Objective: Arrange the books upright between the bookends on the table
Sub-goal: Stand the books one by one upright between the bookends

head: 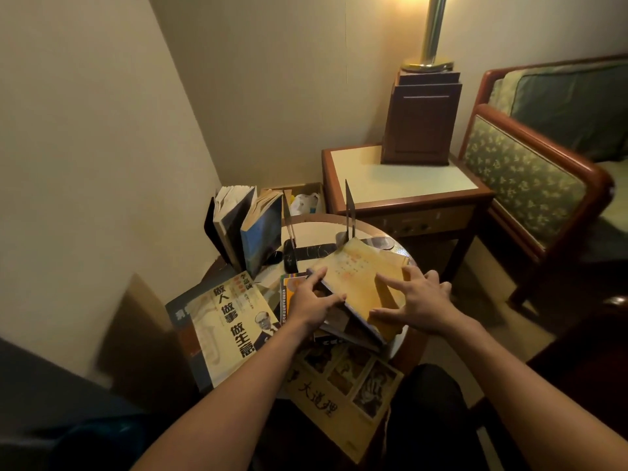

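A: Both hands are on the yellow book (356,283), which lies tilted on a pile at the near right of the table (402,254).

B: The left hand (314,300) is spread wide, with forefinger at the book's far left corner and thumb on the cover near the spine edge. It's touching, not clamping.

A: Same for the right hand (423,300): fingers fanned, forefinger flat on the cover, thumb at the near edge.

B: Just behind the book stands the right bookend (350,212), a thin upright plate. The left bookend (289,229) is a little way off, and the gap between them holds no book.

A: Two books (251,229) stand to the left of that gap, leaning and fanned open at the top, with a black bookend (210,226) against their far side.

B: Flat on the table are a cream book (227,331) with large black characters at the left, an orange book (290,288) under the left hand, and a picture-cover book (343,392) hanging over the near edge.

A: A nightstand (401,183) with a lamp (430,45) is beyond.
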Demonstrator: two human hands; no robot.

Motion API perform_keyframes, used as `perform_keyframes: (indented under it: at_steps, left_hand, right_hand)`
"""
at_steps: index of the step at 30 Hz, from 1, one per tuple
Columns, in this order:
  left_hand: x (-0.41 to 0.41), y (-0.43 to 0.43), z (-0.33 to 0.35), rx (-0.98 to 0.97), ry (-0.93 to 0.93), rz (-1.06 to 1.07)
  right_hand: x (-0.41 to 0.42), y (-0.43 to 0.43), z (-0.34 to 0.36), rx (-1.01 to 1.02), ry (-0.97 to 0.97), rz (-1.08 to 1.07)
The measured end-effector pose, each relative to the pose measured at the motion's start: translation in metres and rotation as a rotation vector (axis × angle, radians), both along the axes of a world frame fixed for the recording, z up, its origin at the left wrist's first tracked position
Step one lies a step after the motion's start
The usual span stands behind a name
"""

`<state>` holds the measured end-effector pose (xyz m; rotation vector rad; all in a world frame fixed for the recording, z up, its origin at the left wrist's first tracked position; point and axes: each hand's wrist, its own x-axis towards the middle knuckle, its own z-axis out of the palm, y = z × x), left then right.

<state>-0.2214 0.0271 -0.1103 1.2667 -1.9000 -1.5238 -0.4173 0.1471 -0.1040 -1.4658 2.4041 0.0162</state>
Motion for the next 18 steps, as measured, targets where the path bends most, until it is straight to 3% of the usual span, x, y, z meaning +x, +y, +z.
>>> perform_keyframes:
  at_steps: [5, 9, 15, 18]
  left_hand:
    - [-0.012, 0.006, 0.012, -0.180, 0.095, 0.048]
    - [-0.017, 0.017, 0.018, 0.022, 0.128, -0.066]
    - [0.012, 0.012, 0.025, 0.206, 0.245, -0.011]
    - [0.035, 0.006, 0.041, 0.271, 0.364, -0.057]
  right_hand:
    - [0.009, 0.005, 0.003, -0.051, -0.041, -0.015]
    - [0.017, 0.007, 0.001, -0.087, -0.094, -0.023]
    - [0.032, 0.011, 0.009, -0.154, -0.198, -0.001]
    - [0.044, 0.003, 0.021, -0.303, -0.493, -0.011]
